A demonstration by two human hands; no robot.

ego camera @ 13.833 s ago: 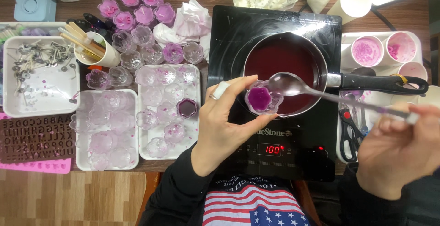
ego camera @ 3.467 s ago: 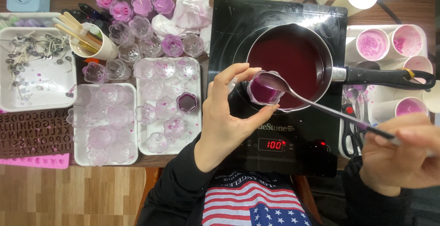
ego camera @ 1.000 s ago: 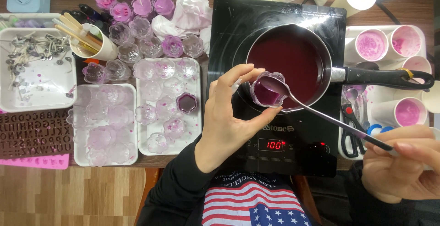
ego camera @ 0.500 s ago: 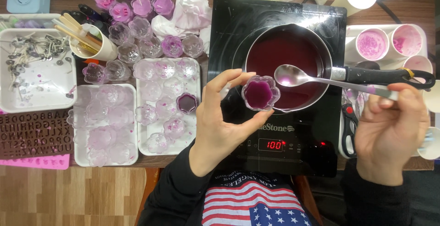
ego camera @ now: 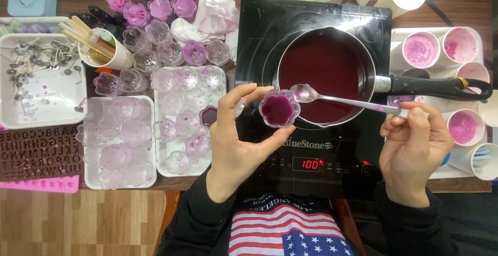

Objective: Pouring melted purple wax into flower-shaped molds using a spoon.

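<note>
My left hand [ego camera: 236,142] pinches flower cup [ego camera: 279,108] beside saucepan [ego camera: 326,77]; right hand [ego camera: 415,149] grips spoon [ego camera: 347,100]. Risk: tilted cup spills wax.

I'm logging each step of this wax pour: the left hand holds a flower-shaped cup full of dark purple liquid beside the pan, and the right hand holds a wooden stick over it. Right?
Not quite. In the head view the right hand holds a metal spoon, not a wooden stick. The rest stands: the left hand holds the flower-shaped cup of dark purple liquid beside the pan.
</note>
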